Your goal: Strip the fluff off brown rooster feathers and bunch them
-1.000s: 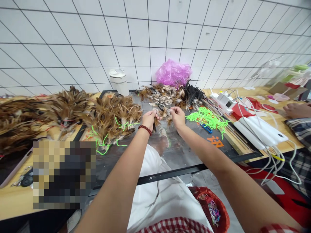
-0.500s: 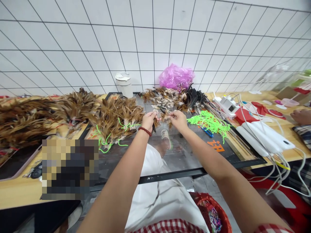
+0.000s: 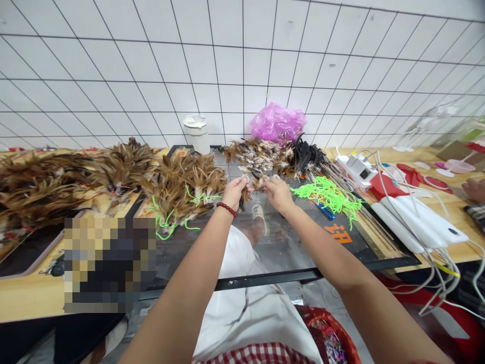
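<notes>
White-tiled wall [image 3: 170,65] seen at top. Centre: wispy brown feathers [image 3: 245,196] pinched by closed left hand [image 3: 233,193]; right hand [image 3: 279,194] nearly closed, hold unclear; feathers could be dropped if pinch loosened.

Bright, even light washes the white tiled wall [image 3: 166,65] pale, with only faint, soft shadows and a gentle sheen on the pink plastic bag [image 3: 278,122]. The wide lens slants the tile lines outward, and the far right edge smears into blur. Feathers [image 3: 258,177] between the hands [image 3: 235,193] look slightly soft; coarse pixel blocks [image 3: 109,265] mask the lower left.
</notes>
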The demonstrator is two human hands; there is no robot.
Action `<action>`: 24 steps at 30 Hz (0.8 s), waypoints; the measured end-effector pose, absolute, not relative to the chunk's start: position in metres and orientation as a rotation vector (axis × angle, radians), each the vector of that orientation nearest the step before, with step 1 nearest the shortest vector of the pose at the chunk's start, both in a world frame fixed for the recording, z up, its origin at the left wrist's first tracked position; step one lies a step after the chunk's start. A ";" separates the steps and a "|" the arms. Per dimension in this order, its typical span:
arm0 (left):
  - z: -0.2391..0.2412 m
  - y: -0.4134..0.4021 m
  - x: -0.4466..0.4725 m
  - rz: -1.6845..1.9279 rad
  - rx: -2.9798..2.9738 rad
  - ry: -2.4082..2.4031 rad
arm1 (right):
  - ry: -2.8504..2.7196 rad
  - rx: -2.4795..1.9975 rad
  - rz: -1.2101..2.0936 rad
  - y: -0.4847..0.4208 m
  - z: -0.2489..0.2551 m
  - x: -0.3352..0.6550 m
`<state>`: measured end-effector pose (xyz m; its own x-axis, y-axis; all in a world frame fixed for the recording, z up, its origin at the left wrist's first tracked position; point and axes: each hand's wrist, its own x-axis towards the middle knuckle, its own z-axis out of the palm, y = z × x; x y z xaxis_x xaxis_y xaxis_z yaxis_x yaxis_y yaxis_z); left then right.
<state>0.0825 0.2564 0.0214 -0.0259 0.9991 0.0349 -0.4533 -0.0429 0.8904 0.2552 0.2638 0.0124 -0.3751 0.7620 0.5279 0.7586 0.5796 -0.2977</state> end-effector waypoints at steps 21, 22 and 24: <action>0.023 0.252 0.088 1.330 1.008 1.006 | -1.477 -0.801 0.868 0.270 0.017 0.249; 0.023 0.252 0.088 1.326 1.006 0.998 | -1.514 -0.797 0.869 0.268 0.020 0.249; 0.023 0.251 0.087 1.323 1.019 0.971 | -1.589 -0.817 0.807 0.262 0.025 0.249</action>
